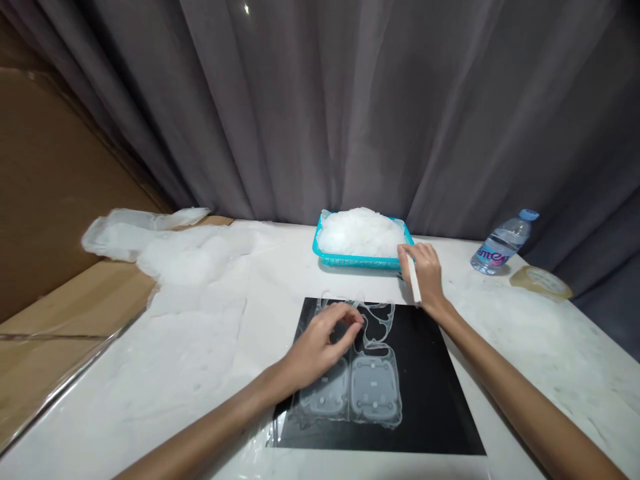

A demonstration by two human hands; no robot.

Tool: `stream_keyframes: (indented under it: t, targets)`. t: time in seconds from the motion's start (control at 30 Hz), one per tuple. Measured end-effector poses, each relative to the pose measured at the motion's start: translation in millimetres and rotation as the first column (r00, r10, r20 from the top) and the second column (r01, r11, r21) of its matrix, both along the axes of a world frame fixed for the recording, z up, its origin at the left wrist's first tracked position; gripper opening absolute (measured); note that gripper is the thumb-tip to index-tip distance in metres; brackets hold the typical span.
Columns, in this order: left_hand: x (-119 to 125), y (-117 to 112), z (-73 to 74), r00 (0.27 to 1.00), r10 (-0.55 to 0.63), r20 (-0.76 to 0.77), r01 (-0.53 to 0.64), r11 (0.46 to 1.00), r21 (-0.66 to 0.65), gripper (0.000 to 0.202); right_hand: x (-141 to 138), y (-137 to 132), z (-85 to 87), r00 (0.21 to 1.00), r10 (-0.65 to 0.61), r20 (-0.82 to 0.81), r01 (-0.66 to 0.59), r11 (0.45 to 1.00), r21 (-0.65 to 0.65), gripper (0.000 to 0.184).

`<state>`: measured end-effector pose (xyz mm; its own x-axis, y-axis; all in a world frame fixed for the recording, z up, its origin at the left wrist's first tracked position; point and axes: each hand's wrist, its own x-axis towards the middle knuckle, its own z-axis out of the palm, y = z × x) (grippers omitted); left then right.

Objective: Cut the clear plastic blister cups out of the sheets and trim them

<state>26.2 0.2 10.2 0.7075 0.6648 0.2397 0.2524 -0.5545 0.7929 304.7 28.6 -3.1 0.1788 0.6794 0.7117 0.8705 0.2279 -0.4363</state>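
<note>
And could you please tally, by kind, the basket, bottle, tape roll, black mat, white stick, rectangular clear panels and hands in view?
Blue basket: 1
Water bottle: 1
Tape roll: 1
Black mat: 1
White stick: 1
Rectangular clear panels: 2
Hands: 2 (left hand, right hand)
Total: 9

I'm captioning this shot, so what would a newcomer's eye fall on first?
Probably the turquoise basket heaped with white material, toward the back of the table. Next, the black sheet nearer the viewer, with clear plastic pieces on it, partly behind the left hand. The right hand, by the basket's right end, holds a slim white stick.
</note>
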Motion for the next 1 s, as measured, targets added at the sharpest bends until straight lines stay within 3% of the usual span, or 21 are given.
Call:
stream_keyframes:
  t: [0.07,0.13,0.2,0.27,0.33,0.4,0.57,0.73,1.0]
  targets:
    - [-15,1,8.0,0.991,-0.041,-0.124,0.056,0.992,0.117,0.015,-12,-17,11.1,0.998,0.056,-0.006,-0.056,0.998,-0.028,0.035]
    - [-31,0,12.7,0.972,-0.016,-0.233,0.054,0.986,0.158,0.032,-29,-38,21.9,0.982,0.185,-0.025,-0.187,0.977,-0.104,0.03]
    - [-45,-2,12.3,0.952,-0.005,-0.307,0.048,0.99,0.132,0.055,-48,-58,29.4,0.908,0.377,-0.185,-0.415,0.87,-0.265,0.023]
    - [-54,-6,7.6,0.941,-0.019,-0.337,0.054,0.994,0.096,0.065,-64,-74,32.0,0.799,0.507,-0.323,-0.6,0.695,-0.395,0.026]
    - [-57,-10,1.0,0.941,-0.023,-0.338,0.057,0.994,0.091,0.067,-75,-85,29.5,0.714,0.574,-0.401,-0.699,0.554,-0.452,0.019]
    - [-57,-15,-5.1,0.938,-0.008,-0.347,0.054,0.991,0.124,0.067,-81,-90,23.6,0.674,0.624,-0.395,-0.731,0.489,-0.475,0.013]
    - [-52,-28,-11.2,0.921,0.067,-0.384,0.038,0.965,0.258,0.054,-85,-92,8.8,0.686,0.634,-0.357,-0.716,0.499,-0.489,0.013]
    - [-56,-25,-5.0,0.928,0.03,-0.371,0.047,0.979,0.197,0.044,-88,-94,2.7,0.717,0.643,-0.271,-0.682,0.563,-0.467,0.016]
    - [-65,-8,-3.9,0.938,-0.093,-0.333,0.14,0.983,0.119,0.052,-92,-96,-1.3,0.642,0.649,-0.408,-0.753,0.433,-0.496,0.019]
